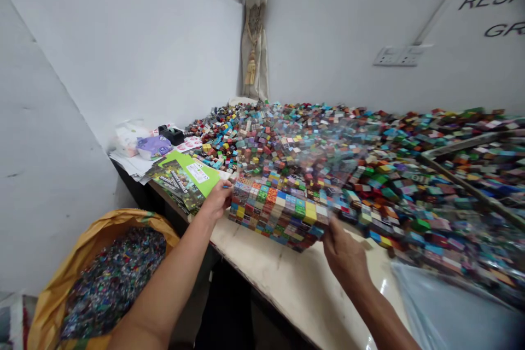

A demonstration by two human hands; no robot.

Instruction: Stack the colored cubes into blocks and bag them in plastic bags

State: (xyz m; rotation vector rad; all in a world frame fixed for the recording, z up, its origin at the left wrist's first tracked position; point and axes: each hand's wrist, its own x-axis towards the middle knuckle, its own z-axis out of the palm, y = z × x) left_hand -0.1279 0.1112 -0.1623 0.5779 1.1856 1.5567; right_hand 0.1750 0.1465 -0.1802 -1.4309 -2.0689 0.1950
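A flat slab of small coloured cubes (279,210) stands tilted at the near edge of the pale table (287,284). My left hand (216,200) grips its left end with fingers closed. My right hand (343,254) holds the slab's lower right corner, fingers curled round it. Behind the slab a huge heap of loose coloured cubes (348,153) covers most of the table; part of it is smeared by motion.
Green printed cards (186,178) lie left of the slab, with a purple packet (153,146) and papers behind. A yellow sack (102,273) full of small bits stands on the floor at left. Clear plastic sheet (443,306) lies at right. White walls close in behind.
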